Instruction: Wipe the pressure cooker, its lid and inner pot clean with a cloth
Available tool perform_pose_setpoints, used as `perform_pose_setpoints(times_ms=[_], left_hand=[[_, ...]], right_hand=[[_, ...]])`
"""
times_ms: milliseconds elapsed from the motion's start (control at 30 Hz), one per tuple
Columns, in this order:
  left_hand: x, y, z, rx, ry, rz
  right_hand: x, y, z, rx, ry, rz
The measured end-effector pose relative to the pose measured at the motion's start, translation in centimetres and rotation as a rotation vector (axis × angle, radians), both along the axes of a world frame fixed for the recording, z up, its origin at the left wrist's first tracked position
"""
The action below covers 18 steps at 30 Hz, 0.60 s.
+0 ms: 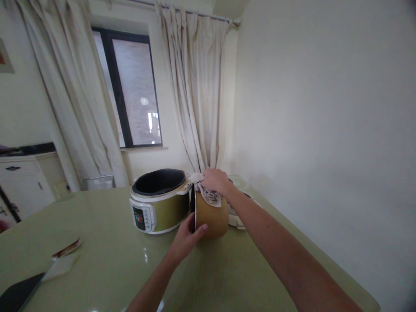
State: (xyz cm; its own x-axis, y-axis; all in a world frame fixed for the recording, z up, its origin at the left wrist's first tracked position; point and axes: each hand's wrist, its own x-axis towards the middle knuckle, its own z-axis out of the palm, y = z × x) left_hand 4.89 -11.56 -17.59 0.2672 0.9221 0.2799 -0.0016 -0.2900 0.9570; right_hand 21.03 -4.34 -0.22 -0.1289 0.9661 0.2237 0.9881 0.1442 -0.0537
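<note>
The left hand [187,237] holds the low edge of the tan pot [212,222], tipped sideways just right of the green cooker [173,212], maybe so it won't slip, and the right hand [217,180] holds a cloth [212,197] against its top side.

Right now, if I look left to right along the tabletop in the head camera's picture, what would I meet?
A dark flat object, the green-and-white cooker, the tan pot held on its side, then a pale object partly hidden behind the pot.
</note>
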Motion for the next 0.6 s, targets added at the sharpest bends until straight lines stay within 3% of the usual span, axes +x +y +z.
perform_pose_setpoints(times_ms=[100,167,233,300,467,533,600], left_hand=[[2.0,0.9,3.3,-0.03,-0.13,0.101],[3.1,1.2,3.8,-0.017,-0.134,0.127],[3.7,0.9,2.9,0.008,-0.114,0.091],[3.6,-0.1,0.9,0.037,-0.056,0.07],[2.1,-3.6,-4.1,-0.01,0.128,0.161],[1.9,-4.5,-4.6,-0.001,0.157,0.11],[2.2,-4.8,-4.1,0.061,0.18,0.04]], right_hand=[[-0.1,-0.1,-0.2,0.029,-0.012,0.02],[-0.1,-0.2,-0.3,0.038,-0.016,0.03],[0.1,-0.1,-0.3,0.04,-0.014,0.032],[0.4,0.1,-0.3,0.034,-0.003,0.024],[1.5,0.7,-0.2,-0.011,0.063,-0.002],[1.7,0.7,-0.3,-0.022,0.096,-0.008],[2.0,0.4,-0.4,-0.023,0.128,-0.018]])
